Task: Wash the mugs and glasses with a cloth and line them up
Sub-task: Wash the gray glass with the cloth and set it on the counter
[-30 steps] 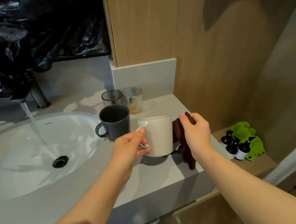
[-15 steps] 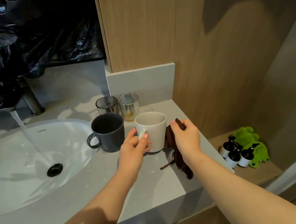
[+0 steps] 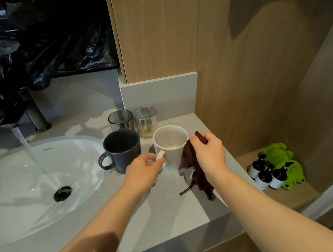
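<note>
now left hand point(image 3: 144, 170) pinches smooth white mug point(image 3: 172, 146); right hand point(image 3: 208, 152) grips limp cloth point(image 3: 199, 175).

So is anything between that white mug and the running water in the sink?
Yes: the grey mug stands beside the white mug on its sink side. The left hand, gripping the handle, would probably lift it over or round the front. The right hand holds the cloth on the other side.

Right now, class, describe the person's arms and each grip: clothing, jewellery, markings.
The left forearm and right forearm are bare as far as the frame shows; no sleeve is in view. The left grip and right grip wear no gloves. No watch, bracelet, ring or marking shows.
</note>
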Available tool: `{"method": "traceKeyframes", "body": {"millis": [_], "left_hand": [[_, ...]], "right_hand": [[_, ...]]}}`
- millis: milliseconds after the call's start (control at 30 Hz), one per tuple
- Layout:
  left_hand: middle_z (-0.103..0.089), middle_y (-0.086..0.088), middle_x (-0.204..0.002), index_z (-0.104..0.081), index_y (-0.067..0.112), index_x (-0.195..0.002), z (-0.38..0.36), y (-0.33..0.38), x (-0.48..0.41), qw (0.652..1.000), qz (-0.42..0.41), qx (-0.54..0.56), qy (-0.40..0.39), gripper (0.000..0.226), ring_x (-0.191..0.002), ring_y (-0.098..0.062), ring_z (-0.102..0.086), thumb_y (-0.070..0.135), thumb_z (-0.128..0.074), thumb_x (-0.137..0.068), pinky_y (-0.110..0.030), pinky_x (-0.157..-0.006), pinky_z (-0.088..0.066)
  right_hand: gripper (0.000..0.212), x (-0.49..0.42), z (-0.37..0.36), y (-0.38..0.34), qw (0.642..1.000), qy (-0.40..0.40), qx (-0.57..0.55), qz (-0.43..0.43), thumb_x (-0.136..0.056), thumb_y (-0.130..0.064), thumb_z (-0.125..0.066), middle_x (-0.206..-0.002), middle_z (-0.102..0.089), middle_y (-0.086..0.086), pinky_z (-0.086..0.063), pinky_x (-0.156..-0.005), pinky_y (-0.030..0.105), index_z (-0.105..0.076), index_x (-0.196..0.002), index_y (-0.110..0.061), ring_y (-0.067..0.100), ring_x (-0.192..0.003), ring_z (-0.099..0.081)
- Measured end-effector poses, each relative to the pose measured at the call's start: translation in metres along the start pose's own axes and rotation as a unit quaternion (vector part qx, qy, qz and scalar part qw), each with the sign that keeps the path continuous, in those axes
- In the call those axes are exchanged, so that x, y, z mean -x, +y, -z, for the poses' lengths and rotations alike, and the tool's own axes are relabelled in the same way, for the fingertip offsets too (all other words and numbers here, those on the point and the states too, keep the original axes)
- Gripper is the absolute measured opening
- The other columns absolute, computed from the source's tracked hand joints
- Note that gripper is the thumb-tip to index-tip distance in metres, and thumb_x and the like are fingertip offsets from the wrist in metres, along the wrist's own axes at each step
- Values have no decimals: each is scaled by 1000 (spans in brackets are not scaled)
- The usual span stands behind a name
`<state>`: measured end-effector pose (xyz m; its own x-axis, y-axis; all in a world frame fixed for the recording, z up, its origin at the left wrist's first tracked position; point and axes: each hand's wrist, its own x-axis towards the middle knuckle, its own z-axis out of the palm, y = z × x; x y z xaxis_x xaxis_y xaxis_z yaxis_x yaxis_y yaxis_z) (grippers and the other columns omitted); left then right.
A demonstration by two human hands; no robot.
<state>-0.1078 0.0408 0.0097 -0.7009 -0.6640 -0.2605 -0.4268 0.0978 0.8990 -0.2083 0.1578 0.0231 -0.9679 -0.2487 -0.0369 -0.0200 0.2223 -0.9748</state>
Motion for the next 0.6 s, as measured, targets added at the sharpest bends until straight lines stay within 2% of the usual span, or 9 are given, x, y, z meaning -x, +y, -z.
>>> {"method": "traceKeyframes", "body": {"millis": [67,167,233,300,400,500,600], "left_hand": [[-67,-1,-97,-59,22,-115,15,9,4,998,-47,-37,15,25,-93,-20,-63,29,-61,-91,-43,-92,-52],[-69,-1,-90,-66,22,-92,38,29,10,996,-89,5,26,7,-91,-21,-65,25,-60,-92,-41,-88,-55],[-69,-6,-88,-66,21,-82,50,44,7,994,-96,41,28,14,-86,-21,-64,20,-58,-93,-39,-84,-57],[-67,-8,-84,-65,19,-79,62,57,0,992,-105,53,36,18,-81,-19,-62,17,-56,-94,-35,-80,-55],[-66,-9,-85,-65,18,-77,82,68,-18,991,-117,43,52,20,-83,-21,-62,17,-56,-94,-35,-78,-54],[-67,-10,-85,-64,18,-76,102,73,-42,989,-128,19,67,20,-86,-26,-63,20,-56,-95,-37,-78,-54],[-67,-3,-81,-63,23,-74,115,73,-67,986,-142,-21,80,21,-87,-24,-64,22,-57,-94,-39,-79,-54]], "right_hand": [[32,2,2,-13,1000,-8,4,19,-92,-30,-56,-64,-49,-5,-36,-58,26,-47,-64,-20,14,-63,-47],[28,2,0,-39,999,-20,5,49,-92,-30,-56,-67,-53,-4,-38,-58,25,-50,-66,-19,12,-66,-51],[28,1,-4,-58,997,-33,1,67,-93,-30,-55,-67,-52,-4,-36,-56,24,-51,-70,-15,10,-64,-48],[27,-2,-11,-75,996,-44,-8,81,-93,-31,-55,-66,-49,-4,-36,-55,24,-52,-73,-13,10,-62,-46],[27,-10,-29,-97,995,-49,-19,88,-94,-31,-54,-68,-51,-4,-36,-54,23,-52,-71,-17,9,-62,-48],[26,-21,-53,-113,994,-48,-20,96,-93,-32,-54,-71,-54,-3,-40,-62,29,-51,-70,-20,14,-69,-52],[24,-36,-79,-119,994,-45,-22,97,-93,-31,-54,-73,-56,-2,-41,-67,29,-52,-70,-24,19,-75,-55]]}}
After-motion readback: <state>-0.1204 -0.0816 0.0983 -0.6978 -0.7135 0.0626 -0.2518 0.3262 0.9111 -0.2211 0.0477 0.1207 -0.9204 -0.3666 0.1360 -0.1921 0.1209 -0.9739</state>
